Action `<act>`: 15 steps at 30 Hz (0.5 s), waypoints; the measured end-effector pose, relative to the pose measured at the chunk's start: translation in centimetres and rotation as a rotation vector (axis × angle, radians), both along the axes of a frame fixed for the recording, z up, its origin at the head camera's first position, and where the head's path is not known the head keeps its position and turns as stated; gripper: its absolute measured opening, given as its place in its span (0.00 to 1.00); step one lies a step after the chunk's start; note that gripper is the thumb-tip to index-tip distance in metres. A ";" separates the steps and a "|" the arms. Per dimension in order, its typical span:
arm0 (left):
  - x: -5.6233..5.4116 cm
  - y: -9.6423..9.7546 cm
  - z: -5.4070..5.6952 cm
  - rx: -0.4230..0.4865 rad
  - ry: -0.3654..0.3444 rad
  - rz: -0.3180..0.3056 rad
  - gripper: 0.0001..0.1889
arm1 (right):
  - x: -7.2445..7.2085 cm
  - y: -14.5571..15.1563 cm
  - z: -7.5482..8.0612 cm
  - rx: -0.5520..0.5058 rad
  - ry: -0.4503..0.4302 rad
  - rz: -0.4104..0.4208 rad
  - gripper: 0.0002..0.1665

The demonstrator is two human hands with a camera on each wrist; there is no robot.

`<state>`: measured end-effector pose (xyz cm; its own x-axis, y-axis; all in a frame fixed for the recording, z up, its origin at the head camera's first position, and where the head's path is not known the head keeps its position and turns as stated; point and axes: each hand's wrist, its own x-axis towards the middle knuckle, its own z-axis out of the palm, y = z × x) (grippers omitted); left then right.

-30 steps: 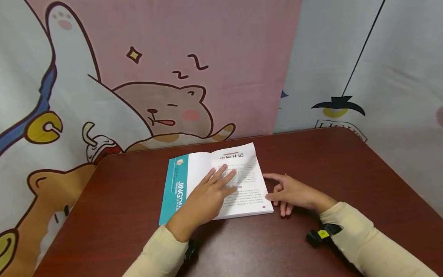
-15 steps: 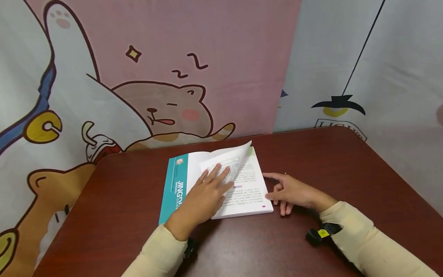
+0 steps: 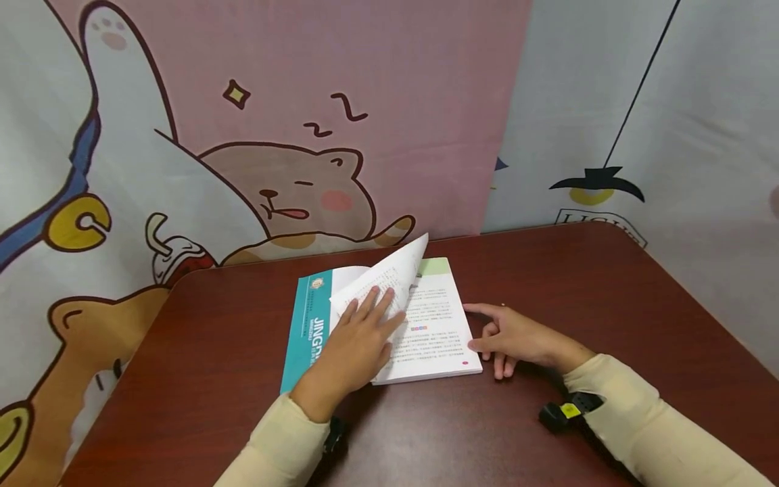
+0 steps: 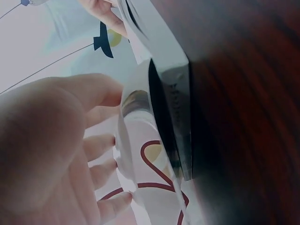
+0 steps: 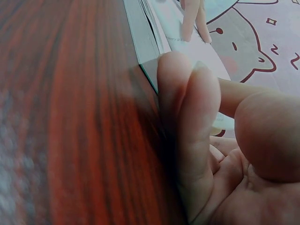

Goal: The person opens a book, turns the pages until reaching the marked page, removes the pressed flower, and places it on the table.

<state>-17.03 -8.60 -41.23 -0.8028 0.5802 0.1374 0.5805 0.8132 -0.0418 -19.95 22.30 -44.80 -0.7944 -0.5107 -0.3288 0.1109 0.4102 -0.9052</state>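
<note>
An open book [image 3: 435, 345] with a teal cover flap [image 3: 298, 331] on its left lies on the table. One page [image 3: 389, 274] stands partly lifted, its top corner raised and its sheet bent leftward. My left hand [image 3: 353, 348] lies over this page with its fingers fairly straight and spread, touching the sheet. In the left wrist view, the left fingertips [image 4: 110, 140] meet the curved sheet. At the book's right edge is my right hand [image 3: 508, 338], index finger and thumb touching the edge. The other right fingers [image 5: 187, 98] are loosely bent near the tabletop.
The dark red-brown table [image 3: 231, 338] extends around the book. Behind it hangs a cartoon-printed cloth [image 3: 420, 122]. A black wrist camera with a yellow label [image 3: 570, 410] is strapped under the right sleeve [image 3: 615, 392].
The page under my left hand has lifted and swung leftward, uncovering more of the page below. My left hand has shifted slightly left; the right hand has stayed at the book's edge.
</note>
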 end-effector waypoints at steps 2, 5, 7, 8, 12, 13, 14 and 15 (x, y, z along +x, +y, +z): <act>-0.1 0.0 0.0 -0.008 -0.007 0.024 0.28 | 0.0 0.0 0.1 0.001 0.001 0.000 0.51; -0.1 -0.1 -0.1 -0.015 -0.024 0.059 0.29 | 0.0 0.0 0.1 0.002 0.000 -0.001 0.51; -0.2 -0.1 -0.1 -0.020 -0.013 0.079 0.30 | 0.0 -0.1 0.2 0.002 0.000 -0.001 0.51; -0.2 -0.1 -0.1 -0.022 -0.005 0.086 0.30 | 0.0 -0.1 0.2 0.006 -0.001 0.000 0.51; -0.4 -0.3 -0.3 -0.025 0.008 0.104 0.29 | 0.0 -0.1 0.3 0.008 -0.004 -0.001 0.51; -0.4 -0.3 -0.3 -0.025 -0.001 0.106 0.29 | 0.0 -0.1 0.4 0.008 -0.005 -0.001 0.51; -0.4 -0.3 -0.3 -0.024 -0.013 0.107 0.29 | -0.1 -0.1 0.4 0.010 -0.007 -0.001 0.51; -0.4 -0.3 -0.4 -0.023 -0.021 0.108 0.29 | -0.1 -0.1 0.4 0.008 -0.008 -0.001 0.51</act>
